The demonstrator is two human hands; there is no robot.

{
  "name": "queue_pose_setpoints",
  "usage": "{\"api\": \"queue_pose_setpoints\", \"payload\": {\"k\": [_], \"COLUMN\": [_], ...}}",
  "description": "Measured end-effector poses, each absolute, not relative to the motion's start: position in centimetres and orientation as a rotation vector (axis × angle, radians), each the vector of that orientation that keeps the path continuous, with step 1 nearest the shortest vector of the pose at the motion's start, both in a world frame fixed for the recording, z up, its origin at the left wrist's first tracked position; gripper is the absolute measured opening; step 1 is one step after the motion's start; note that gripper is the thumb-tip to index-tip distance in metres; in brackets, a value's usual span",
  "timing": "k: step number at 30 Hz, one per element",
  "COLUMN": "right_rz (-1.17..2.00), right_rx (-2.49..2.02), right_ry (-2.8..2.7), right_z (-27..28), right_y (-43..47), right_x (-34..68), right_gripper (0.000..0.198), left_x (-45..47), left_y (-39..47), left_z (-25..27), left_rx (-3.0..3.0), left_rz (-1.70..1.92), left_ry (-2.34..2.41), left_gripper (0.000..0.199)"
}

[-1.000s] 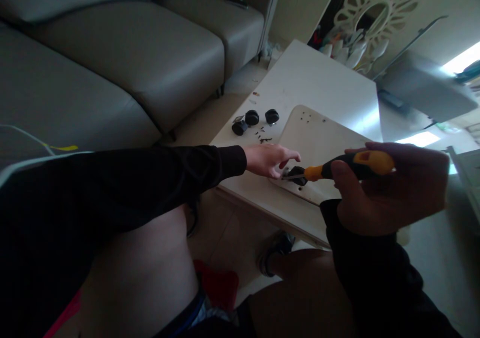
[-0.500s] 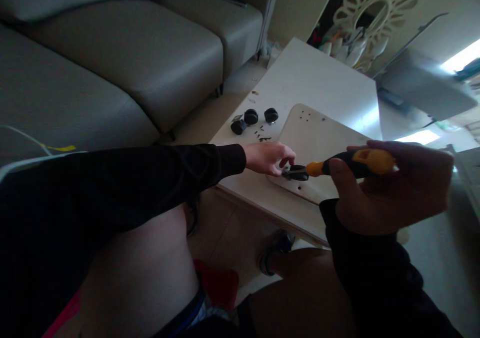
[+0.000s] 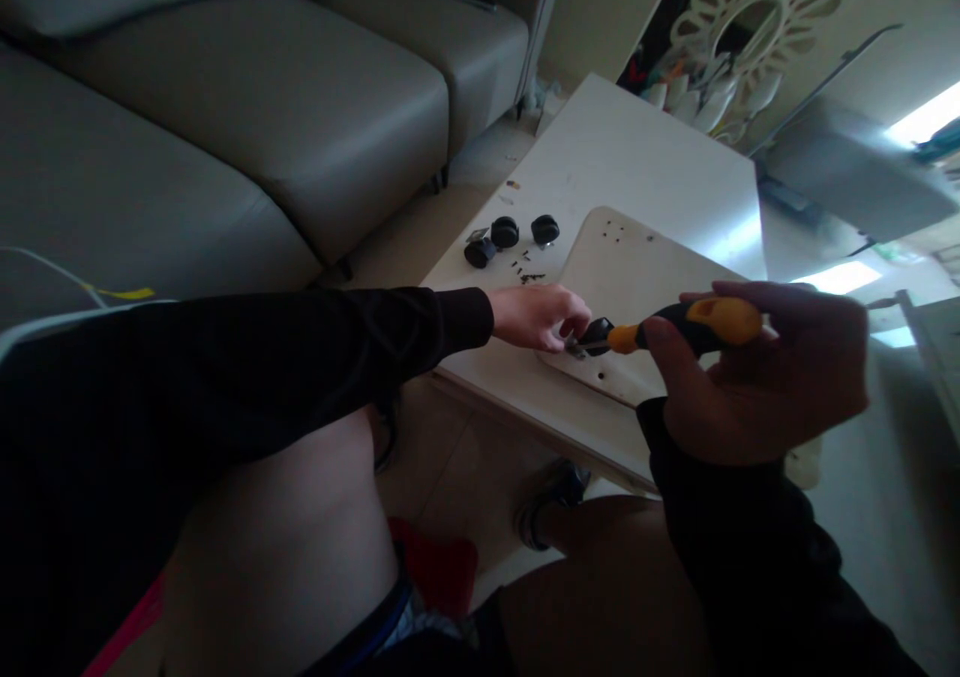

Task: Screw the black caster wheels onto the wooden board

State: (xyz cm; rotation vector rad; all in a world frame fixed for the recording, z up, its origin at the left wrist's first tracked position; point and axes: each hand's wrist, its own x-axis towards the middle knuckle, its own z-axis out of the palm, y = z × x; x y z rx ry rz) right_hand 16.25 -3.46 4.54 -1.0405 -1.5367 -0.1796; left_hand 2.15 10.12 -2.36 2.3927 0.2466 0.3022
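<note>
I have the right hand [image 3: 780, 382] clamped round one screwdriver [image 3: 701, 325], its tip by one caster [image 3: 598, 335] at one board [image 3: 630, 257]'s near-left corner; whether the left hand [image 3: 541, 317] pinches there, I can't tell. Three loose casters [image 3: 505, 232] sit near the table [image 3: 637, 147]'s left edge.

Left arm [image 3: 337, 357] outstretched, left fingers [image 3: 577, 315] apparently pinched together; right forearm [image 3: 739, 527] angled upward, right fingers [image 3: 787, 300] curled.

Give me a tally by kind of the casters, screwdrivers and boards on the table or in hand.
Loose black round-wheeled casters on the white table: 3
Black caster at the off-white rounded board: 1
Yellow-and-black screwdriver in the right hand: 1
Board: 1
Total: 6, excluding small dark screws, too tiny to count.
</note>
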Motion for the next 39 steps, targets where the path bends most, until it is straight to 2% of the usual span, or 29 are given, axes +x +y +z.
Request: {"api": "queue_pose_setpoints", "payload": {"k": [10, 39], "right_rz": [-0.134, -0.401], "right_rx": [-1.145, -1.293], "right_ry": [-1.539, -1.531], "right_z": [4.62, 4.86], "right_y": [-3.74, -4.05], "right_x": [16.30, 16.33], "right_gripper": [0.039, 0.040], "left_x": [2.19, 2.05], "left_y": [10.05, 10.19], "left_z": [-2.40, -2.82], "left_rx": [2.401, 2.380], "left_rz": [0.323, 0.325], "left_ry": [0.239, 0.237], "left_gripper": [0.016, 0.017]}}
